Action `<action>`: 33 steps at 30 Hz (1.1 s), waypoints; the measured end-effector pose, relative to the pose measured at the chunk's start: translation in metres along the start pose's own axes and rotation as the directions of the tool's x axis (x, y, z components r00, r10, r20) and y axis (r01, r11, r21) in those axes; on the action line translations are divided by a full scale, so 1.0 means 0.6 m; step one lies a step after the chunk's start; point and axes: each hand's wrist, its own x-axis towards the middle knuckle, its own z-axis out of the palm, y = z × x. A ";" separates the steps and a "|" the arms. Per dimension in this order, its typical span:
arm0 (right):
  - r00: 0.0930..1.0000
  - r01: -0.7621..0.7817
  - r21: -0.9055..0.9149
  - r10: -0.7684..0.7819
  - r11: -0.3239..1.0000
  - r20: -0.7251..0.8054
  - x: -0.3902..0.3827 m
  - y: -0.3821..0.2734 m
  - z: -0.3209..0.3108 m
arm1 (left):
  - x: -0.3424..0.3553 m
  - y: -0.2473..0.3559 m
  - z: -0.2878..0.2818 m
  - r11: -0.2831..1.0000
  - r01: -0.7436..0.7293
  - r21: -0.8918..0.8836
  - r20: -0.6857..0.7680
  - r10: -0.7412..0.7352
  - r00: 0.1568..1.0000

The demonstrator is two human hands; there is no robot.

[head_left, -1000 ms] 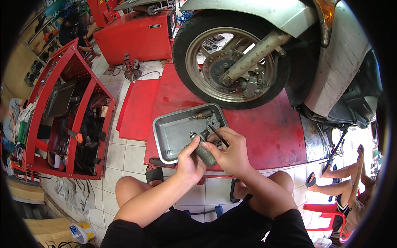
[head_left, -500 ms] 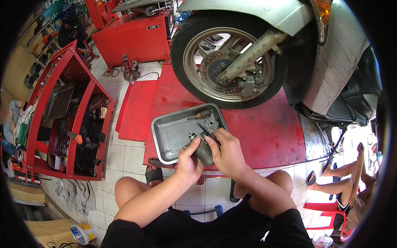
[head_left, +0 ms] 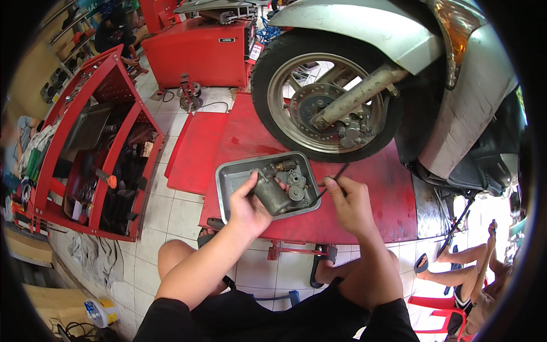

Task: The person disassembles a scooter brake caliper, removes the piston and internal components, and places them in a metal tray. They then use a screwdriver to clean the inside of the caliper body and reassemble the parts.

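L hand (head_left: 248, 214) fingers wrapped rd grey metal cyl (head_left: 272, 194) over tray (head_left: 232, 178); R hand (head_left: 353, 206) pinching dk rod (head_left: 342, 170).

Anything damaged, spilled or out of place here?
A crumpled grey cloth lies on the white tiled floor at left, as if dropped. The scooter's silver body panel is scuffed. Dark patches mark the red metal platform, possibly spilled liquid. The left hand's grey metal cylinder looks grimy.
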 end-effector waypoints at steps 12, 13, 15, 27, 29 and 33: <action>0.956 -0.266 0.374 0.195 0.888 0.217 0.001 0.062 0.011 | 0.000 0.063 0.009 0.984 -0.177 -0.026 0.002 0.177 0.984; 0.946 -0.299 0.389 0.215 0.872 0.243 0.000 0.068 0.019 | -0.001 0.061 0.012 0.984 -0.177 -0.019 -0.022 0.177 0.984; 0.918 -0.367 0.414 0.253 0.833 0.304 -0.001 0.071 0.033 | 0.002 0.062 0.004 0.981 -0.193 0.023 -0.015 0.193 0.981; 0.958 0.060 0.187 -0.109 0.981 0.265 -0.044 0.045 0.098 | 0.006 0.064 -0.025 0.950 -0.255 0.179 -0.109 0.277 0.955; 0.963 0.030 0.161 -0.071 0.987 0.261 -0.044 0.023 0.095 | 0.006 0.065 -0.028 0.949 -0.265 0.173 -0.124 0.288 0.950; 0.962 0.019 0.145 -0.057 0.989 0.267 -0.050 0.008 0.097 | 0.005 0.059 -0.030 0.946 -0.269 0.183 -0.114 0.292 0.950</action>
